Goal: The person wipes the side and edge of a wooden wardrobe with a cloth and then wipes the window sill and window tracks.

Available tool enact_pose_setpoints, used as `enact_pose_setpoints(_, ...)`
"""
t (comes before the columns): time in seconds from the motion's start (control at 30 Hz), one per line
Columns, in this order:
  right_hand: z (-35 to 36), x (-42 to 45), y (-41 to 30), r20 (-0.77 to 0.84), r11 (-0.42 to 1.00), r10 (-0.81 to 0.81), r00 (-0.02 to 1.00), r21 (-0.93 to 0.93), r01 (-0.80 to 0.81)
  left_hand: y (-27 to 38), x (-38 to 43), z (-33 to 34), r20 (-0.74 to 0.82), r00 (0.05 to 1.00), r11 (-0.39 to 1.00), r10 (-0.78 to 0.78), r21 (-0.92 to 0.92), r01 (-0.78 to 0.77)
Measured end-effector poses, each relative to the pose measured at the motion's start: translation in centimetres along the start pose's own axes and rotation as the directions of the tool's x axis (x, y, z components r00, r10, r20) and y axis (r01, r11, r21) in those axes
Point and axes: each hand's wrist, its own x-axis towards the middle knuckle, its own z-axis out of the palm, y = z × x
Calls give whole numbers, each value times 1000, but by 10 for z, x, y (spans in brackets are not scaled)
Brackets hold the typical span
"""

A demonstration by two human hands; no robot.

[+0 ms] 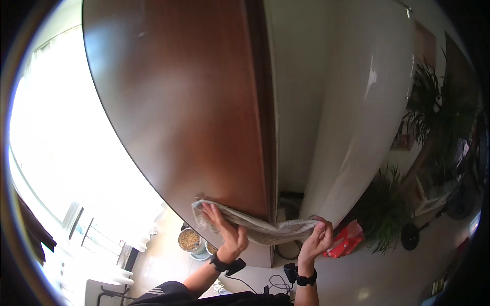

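Observation:
A light grey cloth [268, 231] stretches between my two hands, sagging a little in the middle. My left hand [231, 234] lies nearly flat on its left end and presses it against the side of a tall, reddish-brown wooden cabinet [199, 114]. Past the cabinet's right edge, my right hand [319, 238] grips the cloth's other end, bunched in curled fingers. The cabinet's glossy surface reflects window light. Dark straps with small black devices circle both wrists.
A tall glossy white column-shaped unit [356, 114] stands right of the cabinet, near a red plastic bag [346, 241] and leafy plants [383, 206]. A soil-filled pot [190, 240] sits on the floor at left. Black cable [281, 283] hangs below my hands. Bright curtains [76, 134] cover the left.

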Motion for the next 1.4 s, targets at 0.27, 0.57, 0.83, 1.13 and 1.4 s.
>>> enact_pose_setpoints(0.27, 74, -49, -50, 29, 856, -516, 856, -12, 517, 41, 78, -23, 152, 815, 823, 559, -222, -523)
enact_pose_setpoints(0.57, 184, -105, -89, 471, 717, -674, 569, 232, 657, -77, 75, -87, -28, 951, 949, 309, 73, -307)
enact_pose_setpoints(0.83, 241, -148, -131, 565, 768, -626, 538, 325, 552, -132, 79, -135, -112, 987, 993, 117, -12, -119)
enact_pose_setpoints(1.13, 216, -106, -148, 535, 623, -628, 566, -91, 777, -121, 92, -142, -67, 985, 920, 157, -352, -171)
enact_pose_setpoints(1.4, 175, -31, -131, 353, 595, -713, 606, -154, 789, -57, 111, -106, -112, 968, 969, 225, -77, -235)
